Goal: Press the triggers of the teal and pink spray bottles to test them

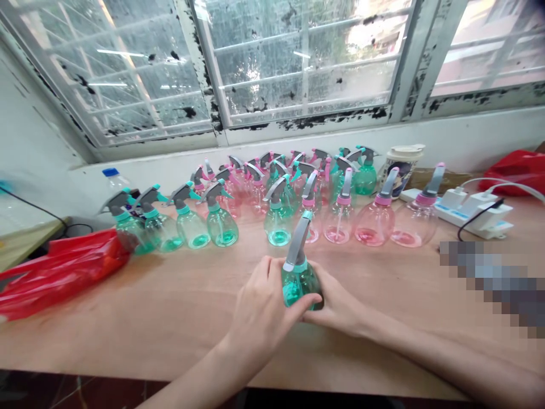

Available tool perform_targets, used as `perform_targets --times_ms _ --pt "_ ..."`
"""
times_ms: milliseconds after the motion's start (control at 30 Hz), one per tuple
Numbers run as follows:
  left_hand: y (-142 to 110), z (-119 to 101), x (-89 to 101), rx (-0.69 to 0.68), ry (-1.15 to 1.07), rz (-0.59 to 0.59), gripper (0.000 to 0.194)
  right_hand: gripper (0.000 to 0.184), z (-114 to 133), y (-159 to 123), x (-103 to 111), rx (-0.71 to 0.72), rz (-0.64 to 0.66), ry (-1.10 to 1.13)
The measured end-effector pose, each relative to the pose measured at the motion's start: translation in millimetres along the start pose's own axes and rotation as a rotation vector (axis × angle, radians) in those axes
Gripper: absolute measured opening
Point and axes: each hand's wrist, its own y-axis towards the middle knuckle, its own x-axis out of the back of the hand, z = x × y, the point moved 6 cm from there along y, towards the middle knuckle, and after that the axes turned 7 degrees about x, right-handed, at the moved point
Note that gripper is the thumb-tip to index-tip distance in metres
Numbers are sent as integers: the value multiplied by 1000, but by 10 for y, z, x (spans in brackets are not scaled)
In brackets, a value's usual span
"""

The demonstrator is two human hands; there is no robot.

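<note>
1. Surface and room: wooden table, smooth and lightly glossy, set against a white wall below barred windows; frame paint flaked to black patches, panes streaked. Dark floor visible under the near edge.
2. Far left of the left hand: red plastic bag, crumpled, cut off by the view's edge. Its contents cannot be made out.
3. Beyond the left hand, to its left: four green spray bottles standing in a row with grey triggers. Behind them, a blue-capped bottle, lower part hidden.
4. Left hand: curled around the left side of the held green spray bottle, thumb across its front. Other fingertips partly hidden.
5. Held bottle: between both palms, above the near half of the table, sprayer head uppermost. Base obscured.
6. Straight beyond the hands: rear cluster of pink and green sprayers, overlapping and blurred; count not verifiable.
7. Right hand: closed against the bottle's right side, most fingers concealed behind it.
8. Beyond the right hand: pink spray bottles in a row; behind, a lidded cup, partly covered.
9. Farther right: white power strip with plugs, a pixelated patch nearer, unreadable, and red plastic cut off at the edge.
</note>
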Motion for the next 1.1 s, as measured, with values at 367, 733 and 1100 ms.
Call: perform_targets --times_ms 367,733,1100 --pt "523 -2 -114 54 -768 239 46 94 -64 37 -92 -46 30 -102" --pt "738 130 -121 -45 -691 116 36 97 -308 95 157 101 247 -406" --pt "876 -30 -106 -83 -792 293 42 43 -447 -5 516 12 171 -589"
